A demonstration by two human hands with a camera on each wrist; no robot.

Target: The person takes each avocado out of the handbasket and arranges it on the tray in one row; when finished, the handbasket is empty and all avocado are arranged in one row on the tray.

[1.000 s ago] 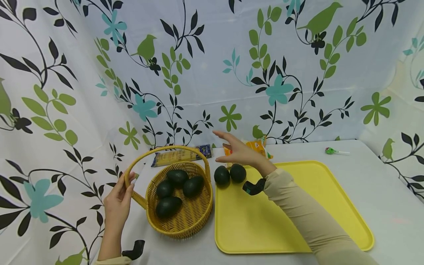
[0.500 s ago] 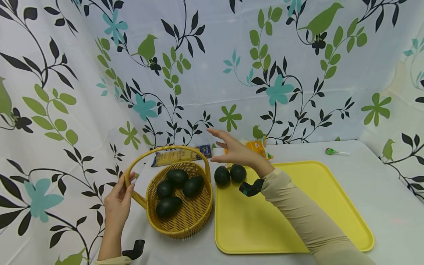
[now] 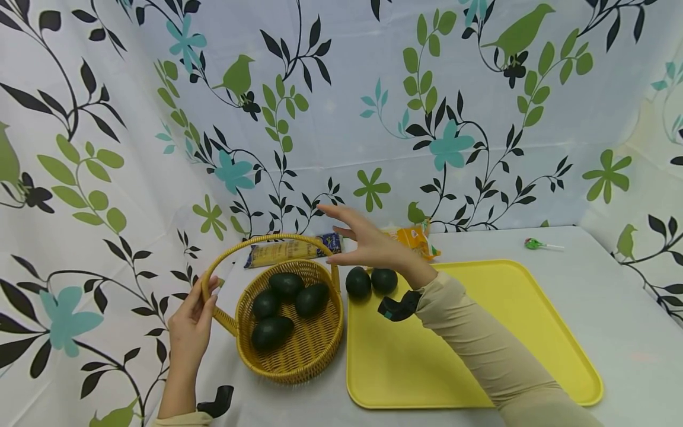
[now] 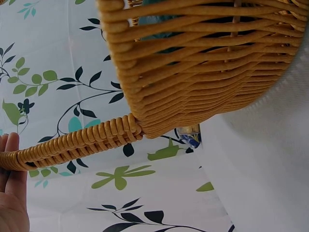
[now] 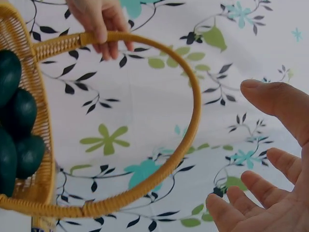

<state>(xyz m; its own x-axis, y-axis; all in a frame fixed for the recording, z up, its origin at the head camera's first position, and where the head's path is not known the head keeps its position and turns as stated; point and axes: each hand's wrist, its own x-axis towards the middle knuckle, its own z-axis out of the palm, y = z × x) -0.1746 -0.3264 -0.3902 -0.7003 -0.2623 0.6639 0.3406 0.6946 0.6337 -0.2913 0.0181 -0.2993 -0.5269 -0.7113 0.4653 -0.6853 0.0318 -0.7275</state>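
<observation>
A round wicker basket (image 3: 315, 341) stands left of centre on the table, with several dark green avocados (image 3: 272, 333) inside. My left hand (image 3: 189, 332) grips the left side of its arched handle (image 3: 277, 237), between thumb and fingers; the left wrist view catches only part of this hand (image 4: 13, 193). Above the basket's right side is my right hand (image 3: 365, 242), fingers spread and holding nothing. In the right wrist view, a gap shows between the right hand (image 5: 270, 203) and the handle (image 5: 195, 106). Two more avocados (image 3: 358, 283) sit at the yellow tray's back left corner.
The yellow tray (image 3: 459, 356) lies right of the basket. Behind the basket is a long yellow and blue packet (image 3: 283, 254). An orange packet (image 3: 416, 238) is partly hidden behind the right hand. A lollipop (image 3: 533, 243) lies at the back right. Patterned curtains (image 3: 331, 148) surround the table.
My right hand has moved left, from above the two avocados on the tray toward the basket's handle, fingers still spread. The left hand and basket have stayed in place.
</observation>
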